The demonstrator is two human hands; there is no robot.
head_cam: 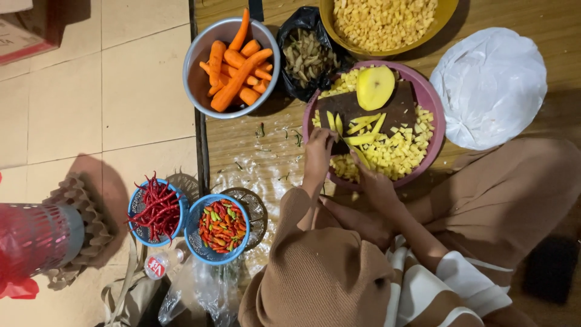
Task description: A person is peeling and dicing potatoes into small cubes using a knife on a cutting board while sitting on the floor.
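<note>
the wooden floor took up the right of the head view, with pale tiles at nine o'clock. a person in brown cloth sat at five o'clock, bent over a pink basin near the centre. a white plastic bag lay at three o'clock, just beside the basin. a metal bowl of carrots stood at eleven o'clock, a yellow bowl of diced yellow pieces at one o'clock, and between them a black bag of peelings. at seven o'clock two blue baskets sat side by side, touching: one of long red chillies, one of small mixed chillies. inside the basin a dark cutting board rested over a heap of yellow cubes, with a potato half at its twelve o'clock edge and yellow potato strips across its middle. the left hand lay at the board's eight o'clock corner, fingers curled down on the strips, pinning them. the right hand was at the basin's six o'clock rim, closed around a knife whose blade met the strips; how tightly it held the handle could not be told.
</note>
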